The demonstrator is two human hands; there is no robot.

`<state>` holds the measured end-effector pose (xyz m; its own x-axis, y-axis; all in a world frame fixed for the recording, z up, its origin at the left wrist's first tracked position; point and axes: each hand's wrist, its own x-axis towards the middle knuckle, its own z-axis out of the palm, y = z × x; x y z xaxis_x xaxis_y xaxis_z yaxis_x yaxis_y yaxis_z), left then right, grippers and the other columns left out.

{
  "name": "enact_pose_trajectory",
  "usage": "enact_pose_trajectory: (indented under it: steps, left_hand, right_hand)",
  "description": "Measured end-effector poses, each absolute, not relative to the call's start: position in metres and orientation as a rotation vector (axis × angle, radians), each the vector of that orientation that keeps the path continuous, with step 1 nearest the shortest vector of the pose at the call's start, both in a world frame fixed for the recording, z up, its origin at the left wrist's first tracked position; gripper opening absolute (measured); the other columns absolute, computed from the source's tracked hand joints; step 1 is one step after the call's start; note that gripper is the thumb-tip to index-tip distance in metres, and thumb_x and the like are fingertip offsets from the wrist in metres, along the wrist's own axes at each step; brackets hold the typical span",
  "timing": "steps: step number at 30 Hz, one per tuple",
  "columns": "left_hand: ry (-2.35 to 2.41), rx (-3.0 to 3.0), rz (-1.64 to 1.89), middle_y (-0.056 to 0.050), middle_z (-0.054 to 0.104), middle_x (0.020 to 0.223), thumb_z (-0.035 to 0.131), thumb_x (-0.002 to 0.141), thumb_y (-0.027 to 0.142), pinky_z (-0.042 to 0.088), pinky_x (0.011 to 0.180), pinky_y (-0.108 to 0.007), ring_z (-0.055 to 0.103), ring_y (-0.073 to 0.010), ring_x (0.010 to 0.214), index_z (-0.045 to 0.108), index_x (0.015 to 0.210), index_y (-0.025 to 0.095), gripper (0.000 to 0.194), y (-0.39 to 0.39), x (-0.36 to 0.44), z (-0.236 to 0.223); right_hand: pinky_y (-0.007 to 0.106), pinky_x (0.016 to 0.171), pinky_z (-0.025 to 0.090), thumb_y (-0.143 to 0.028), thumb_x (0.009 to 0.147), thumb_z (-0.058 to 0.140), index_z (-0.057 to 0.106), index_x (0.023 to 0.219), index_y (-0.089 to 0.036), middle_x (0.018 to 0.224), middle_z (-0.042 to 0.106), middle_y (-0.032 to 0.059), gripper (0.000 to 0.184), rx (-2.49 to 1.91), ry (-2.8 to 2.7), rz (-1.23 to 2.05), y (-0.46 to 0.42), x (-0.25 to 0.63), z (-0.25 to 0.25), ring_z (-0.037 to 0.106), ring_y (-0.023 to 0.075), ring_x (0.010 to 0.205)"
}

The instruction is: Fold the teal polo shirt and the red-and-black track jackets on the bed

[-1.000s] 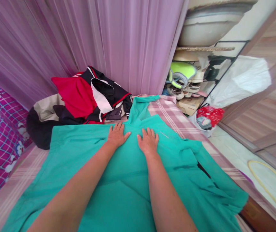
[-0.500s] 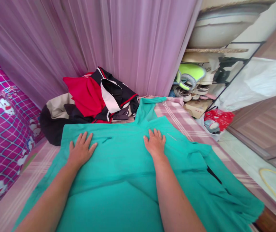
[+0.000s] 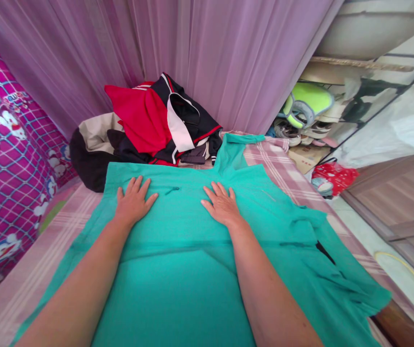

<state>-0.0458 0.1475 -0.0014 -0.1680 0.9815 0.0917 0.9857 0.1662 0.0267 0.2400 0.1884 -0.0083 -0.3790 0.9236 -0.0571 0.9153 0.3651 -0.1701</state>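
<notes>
A teal zip jacket (image 3: 178, 289) lies spread over the plaid bed sheet (image 3: 267, 156), one sleeve folded at the right with a small black gap showing along it. My left hand (image 3: 133, 200) rests flat on the jacket's far left part, fingers spread, beside a zipped pocket with a dangling pull. Palm down on the upper middle of the fabric is my right hand (image 3: 222, 203), its fingers apart, left of a small pale logo. A long crease runs across the jacket below both hands. Neither hand grips anything.
Beyond the jacket sits a heap of red, navy and white clothes (image 3: 145, 120) against a purple curtain (image 3: 207, 62). A magenta patterned cloth (image 3: 7, 159) hangs at the left. To the right are a shelf with shoes (image 3: 292, 132), a red bag (image 3: 337, 176) and a wooden door (image 3: 402, 193).
My left hand has shifted left from the jacket's middle to beside the pocket. My right hand has slid slightly left across the fabric. The view has turned a little.
</notes>
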Motion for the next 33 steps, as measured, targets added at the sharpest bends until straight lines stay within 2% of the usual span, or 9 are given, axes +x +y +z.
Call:
enact_pose_trajectory:
  steps: [27,30,33]
  left_hand:
    - [-2.343,-1.999,-0.162,-0.012,0.027,0.163,0.032,0.095,0.053,0.020,0.117,-0.065,0.019,-0.0330,0.151,0.037,0.153,0.021,0.066,0.149,-0.048,-0.004]
    - [-2.354,-2.000,-0.170,-0.011,0.028,0.163,0.033,0.095,0.052,0.019,0.117,-0.064,0.020,-0.0338,0.150,0.036,0.153,0.022,0.066,0.150,-0.049,-0.003]
    - [-2.356,-2.003,-0.162,-0.011,0.028,0.163,0.033,0.095,0.052,0.020,0.117,-0.065,0.020,-0.0343,0.150,0.036,0.153,0.020,0.066,0.150,-0.048,-0.002]
  right_hand:
    - [0.055,0.119,0.014,-0.057,0.100,0.033,0.038,0.152,-0.030,0.163,0.027,0.0072,0.059,-1.708,-2.514,0.306,0.191,0.240,-0.005,0.019,0.0256,0.150]
    - [0.055,0.119,0.014,-0.055,0.100,0.032,0.038,0.153,-0.029,0.163,0.026,0.0075,0.059,-1.800,-2.437,0.315,0.195,0.253,-0.006,0.020,0.0253,0.150]
    - [0.060,0.117,0.013,-0.053,0.100,0.029,0.037,0.153,-0.025,0.163,0.026,0.0115,0.060,-2.083,-2.170,0.275,0.200,0.282,-0.009,0.021,0.0286,0.150]
